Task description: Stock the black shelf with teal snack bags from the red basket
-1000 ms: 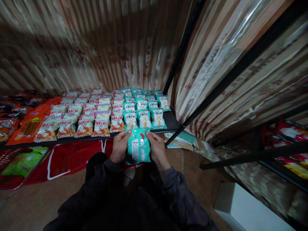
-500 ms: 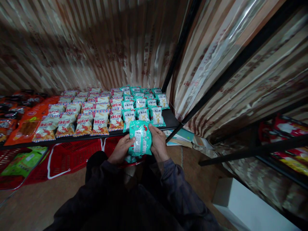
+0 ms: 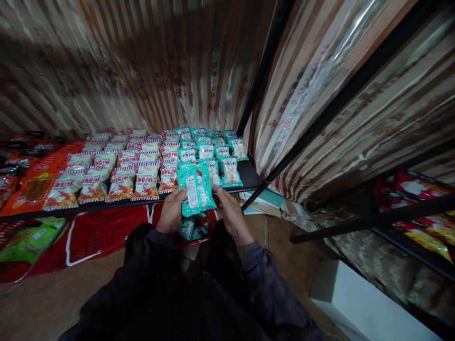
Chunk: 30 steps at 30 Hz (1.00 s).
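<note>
A teal snack bag (image 3: 196, 190) is held up at the front edge of the shelf, its printed back with a white label panel toward me. My left hand (image 3: 172, 211) grips its left side, thumb on the front. The curled fingers of my right hand (image 3: 232, 214) are at its right edge. Behind it, several matching teal and white bags (image 3: 231, 171) stand in rows on the black shelf (image 3: 250, 174). Below my hands, more teal bags (image 3: 193, 227) lie in a red basket, partly hidden.
White and orange snack bags (image 3: 122, 182) fill the shelf leftward, beside an orange package (image 3: 35, 184). Red baskets (image 3: 103, 232) stand under the shelf, one holding a green bag (image 3: 30, 241). Black posts (image 3: 295, 151), books (image 3: 265, 201) and a white box (image 3: 369, 303) are to the right.
The held teal bag has moved left and slightly up, now overlapping the front row of teal bags. My right hand has shifted back to the bag's right edge. The basket's teal bags show more.
</note>
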Each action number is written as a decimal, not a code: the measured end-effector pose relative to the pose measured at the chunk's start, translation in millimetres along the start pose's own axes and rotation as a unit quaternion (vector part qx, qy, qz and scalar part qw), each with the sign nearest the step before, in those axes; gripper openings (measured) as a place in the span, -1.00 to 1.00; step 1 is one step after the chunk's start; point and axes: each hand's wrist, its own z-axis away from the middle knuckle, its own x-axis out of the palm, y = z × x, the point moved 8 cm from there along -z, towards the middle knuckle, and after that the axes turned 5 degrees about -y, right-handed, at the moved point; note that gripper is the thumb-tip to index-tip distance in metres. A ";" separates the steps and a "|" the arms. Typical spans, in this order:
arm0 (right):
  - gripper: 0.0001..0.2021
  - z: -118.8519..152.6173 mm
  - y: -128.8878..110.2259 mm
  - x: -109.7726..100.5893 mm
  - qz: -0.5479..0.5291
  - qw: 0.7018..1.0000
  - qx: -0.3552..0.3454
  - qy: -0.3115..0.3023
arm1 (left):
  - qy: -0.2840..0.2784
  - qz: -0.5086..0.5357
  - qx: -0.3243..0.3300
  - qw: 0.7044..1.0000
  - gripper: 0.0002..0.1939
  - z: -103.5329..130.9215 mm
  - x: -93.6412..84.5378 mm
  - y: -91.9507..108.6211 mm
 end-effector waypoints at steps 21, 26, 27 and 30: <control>-0.73 32.4 12.8 -24.6 0.047 0.993 -0.066 0.081 | -0.095 0.009 -0.037 0.995 -0.71 8.3 26.3 -4.2; -0.68 23.3 -0.8 -19.9 0.061 0.995 -0.076 0.022 | -0.092 -0.025 -0.024 0.995 -0.49 11.8 17.7 -9.7; -0.66 21.6 -6.0 -20.4 0.057 0.994 -0.087 0.024 | -0.091 -0.031 -0.025 0.995 -0.47 12.0 17.1 -10.9; -0.60 13.9 -16.2 -21.6 0.055 0.993 -0.100 0.034 | -0.097 -0.043 -0.032 0.994 -0.42 14.0 19.3 -14.8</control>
